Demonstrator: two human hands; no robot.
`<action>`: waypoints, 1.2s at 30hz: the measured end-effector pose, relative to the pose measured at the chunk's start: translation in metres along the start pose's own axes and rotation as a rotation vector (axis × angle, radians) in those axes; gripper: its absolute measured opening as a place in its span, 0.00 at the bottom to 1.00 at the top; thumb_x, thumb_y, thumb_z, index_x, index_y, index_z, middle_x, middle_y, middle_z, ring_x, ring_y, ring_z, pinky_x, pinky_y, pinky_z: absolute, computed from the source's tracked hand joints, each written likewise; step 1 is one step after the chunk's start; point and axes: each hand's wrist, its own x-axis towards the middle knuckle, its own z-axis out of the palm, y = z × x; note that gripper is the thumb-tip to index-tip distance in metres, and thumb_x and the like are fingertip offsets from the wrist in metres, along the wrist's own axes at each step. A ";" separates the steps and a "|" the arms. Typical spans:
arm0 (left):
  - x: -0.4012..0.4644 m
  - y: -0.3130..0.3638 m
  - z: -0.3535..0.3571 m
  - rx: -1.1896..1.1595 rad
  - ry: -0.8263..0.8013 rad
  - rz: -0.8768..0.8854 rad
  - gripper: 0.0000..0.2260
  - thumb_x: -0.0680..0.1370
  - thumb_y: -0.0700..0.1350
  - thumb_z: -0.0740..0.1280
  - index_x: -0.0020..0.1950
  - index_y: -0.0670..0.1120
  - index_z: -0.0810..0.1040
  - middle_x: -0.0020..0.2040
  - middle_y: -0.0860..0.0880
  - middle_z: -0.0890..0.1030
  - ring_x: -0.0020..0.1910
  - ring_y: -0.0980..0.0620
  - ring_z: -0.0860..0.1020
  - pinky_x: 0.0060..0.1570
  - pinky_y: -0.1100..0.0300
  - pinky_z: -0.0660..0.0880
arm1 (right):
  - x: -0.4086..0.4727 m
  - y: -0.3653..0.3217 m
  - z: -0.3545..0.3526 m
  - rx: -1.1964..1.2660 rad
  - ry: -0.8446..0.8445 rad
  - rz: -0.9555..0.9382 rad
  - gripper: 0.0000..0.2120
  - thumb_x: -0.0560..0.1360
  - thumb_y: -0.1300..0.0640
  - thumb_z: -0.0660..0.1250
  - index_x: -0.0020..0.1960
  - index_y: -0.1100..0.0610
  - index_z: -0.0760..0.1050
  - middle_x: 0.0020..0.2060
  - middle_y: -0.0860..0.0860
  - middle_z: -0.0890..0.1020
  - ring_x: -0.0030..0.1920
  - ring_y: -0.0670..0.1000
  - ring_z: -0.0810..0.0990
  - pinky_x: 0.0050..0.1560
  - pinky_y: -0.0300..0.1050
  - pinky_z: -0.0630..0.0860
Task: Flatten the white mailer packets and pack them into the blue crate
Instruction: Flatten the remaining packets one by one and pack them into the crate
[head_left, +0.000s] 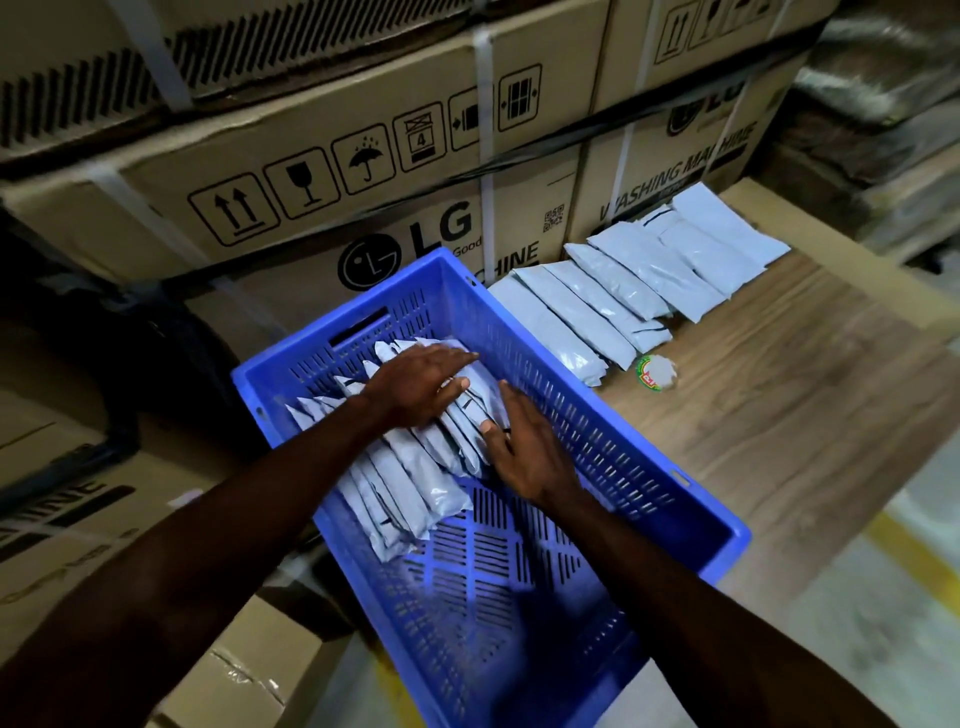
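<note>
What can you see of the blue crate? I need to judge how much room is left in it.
The blue crate is a rectangular plastic bin with slotted walls, a slotted floor and a handle cut-out in its far end wall. It sits beside a wooden tabletop. White mailer packets stand on edge in a row along its left side; the right and near floor is bare. The left hand and right hand press on the packets.
</note>
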 end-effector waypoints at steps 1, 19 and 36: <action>-0.008 0.008 -0.003 -0.020 0.042 -0.011 0.25 0.83 0.57 0.53 0.75 0.48 0.71 0.72 0.45 0.76 0.72 0.45 0.72 0.71 0.49 0.65 | -0.005 -0.006 -0.007 -0.012 0.015 0.004 0.32 0.82 0.43 0.55 0.81 0.58 0.61 0.78 0.57 0.67 0.77 0.57 0.66 0.77 0.51 0.63; -0.053 0.350 0.044 -0.241 0.689 -0.317 0.16 0.81 0.49 0.62 0.63 0.44 0.82 0.56 0.45 0.85 0.55 0.50 0.81 0.57 0.57 0.74 | -0.121 0.091 -0.206 -0.096 0.393 -0.395 0.20 0.80 0.50 0.63 0.68 0.57 0.77 0.61 0.54 0.83 0.60 0.58 0.80 0.58 0.52 0.77; 0.094 0.420 0.087 -0.342 0.596 -0.400 0.19 0.80 0.54 0.60 0.68 0.49 0.78 0.64 0.51 0.81 0.63 0.52 0.77 0.64 0.59 0.71 | -0.060 0.237 -0.283 -0.219 0.236 -0.305 0.25 0.80 0.45 0.59 0.71 0.58 0.74 0.67 0.56 0.78 0.65 0.59 0.76 0.63 0.54 0.76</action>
